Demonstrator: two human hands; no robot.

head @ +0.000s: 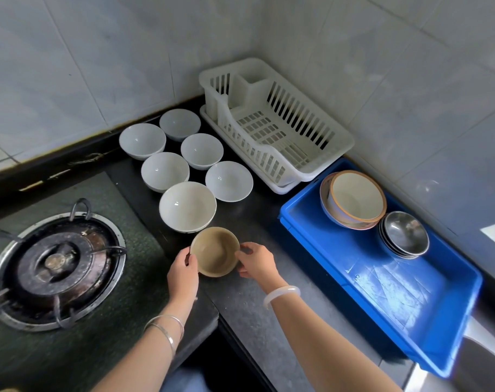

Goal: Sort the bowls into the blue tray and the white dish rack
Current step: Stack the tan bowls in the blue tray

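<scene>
A tan bowl [215, 251] sits near the counter's front edge, gripped on both sides by my left hand [182, 271] and my right hand [257, 263]. Behind it stand several white bowls [187, 206], upright in a cluster on the dark counter. The white dish rack [274, 123] stands in the corner with nothing in it. To the right lies the blue tray [382, 278]. At the tray's far end rest stacked brown-rimmed bowls [353, 199] and a stack of steel bowls [404, 233].
A gas burner [55, 264] with a metal pan support sits at the left on the dark stove top. Tiled walls [382, 66] close off the back and right. A steel sink edge [483, 363] shows at the bottom right.
</scene>
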